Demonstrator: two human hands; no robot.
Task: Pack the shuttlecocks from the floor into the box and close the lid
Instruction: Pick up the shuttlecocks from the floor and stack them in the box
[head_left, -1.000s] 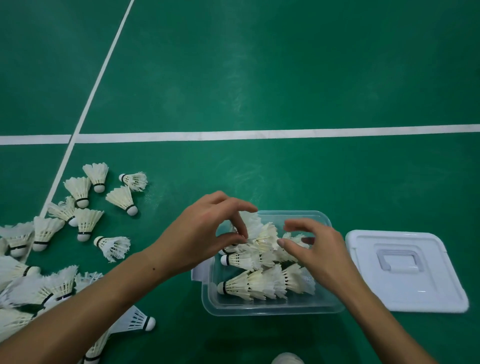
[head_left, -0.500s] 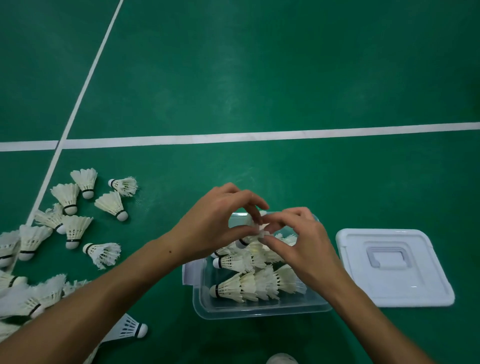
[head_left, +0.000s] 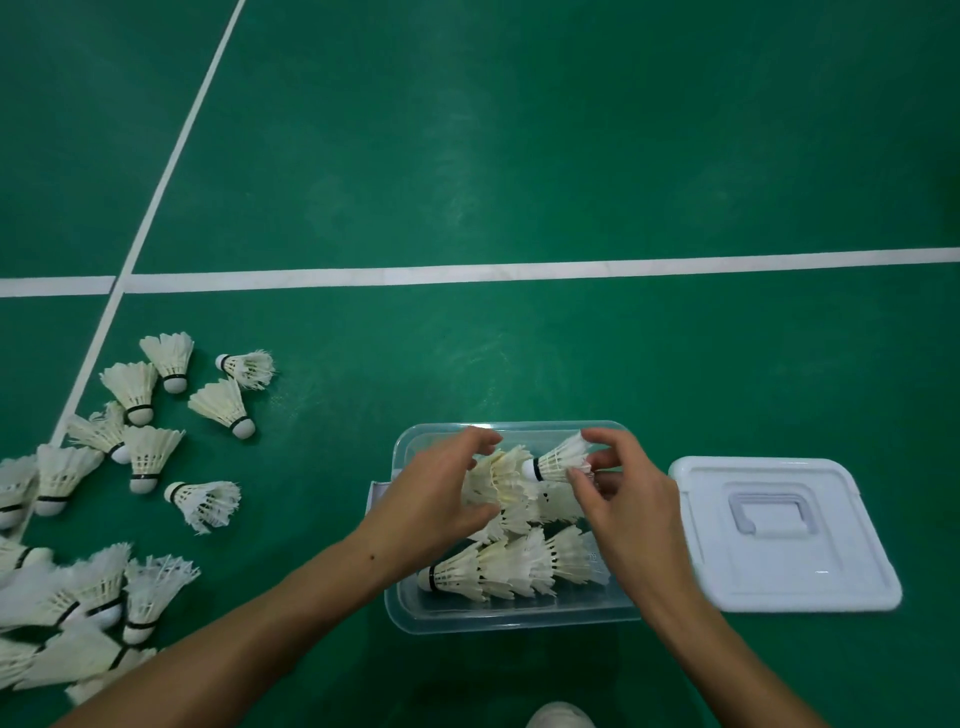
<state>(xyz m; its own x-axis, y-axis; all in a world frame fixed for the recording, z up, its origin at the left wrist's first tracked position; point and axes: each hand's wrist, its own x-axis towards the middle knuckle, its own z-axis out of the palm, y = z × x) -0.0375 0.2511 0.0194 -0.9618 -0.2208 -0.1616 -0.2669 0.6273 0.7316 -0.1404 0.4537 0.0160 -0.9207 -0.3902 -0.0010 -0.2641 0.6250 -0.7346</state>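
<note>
A: Why are both hands over the clear rectangular plastic box (head_left: 511, 616) on the green court floor (head_left: 519, 156)?

B: The right hand (head_left: 631, 512) pinches a white feathered shuttlecock (head_left: 561, 460) by its skirt, between thumb and fingertips, cork pointing left. I'd say that is so it can be slid nose-first into the nested row of shuttlecocks (head_left: 501, 480) that the left hand (head_left: 434, 501) holds, fingers curled round the feathers.

A: So the left hand is only bracing?

B: That's my reading: it keeps the row from sliding while the next cork goes in. A second nested row (head_left: 511, 569) lies along the box's near wall, corks to the left too, so stacking them saves room.

A: And the lid?

B: The white plastic lid with a recessed handle (head_left: 779, 530) lies flat on the floor just right of the box, out of the way yet within reach.

A: Much left?

B: Plenty. Loose white shuttlecocks (head_left: 150, 452) are scattered on the floor to the left, well apart from the box, so closing is a long way off.
</note>
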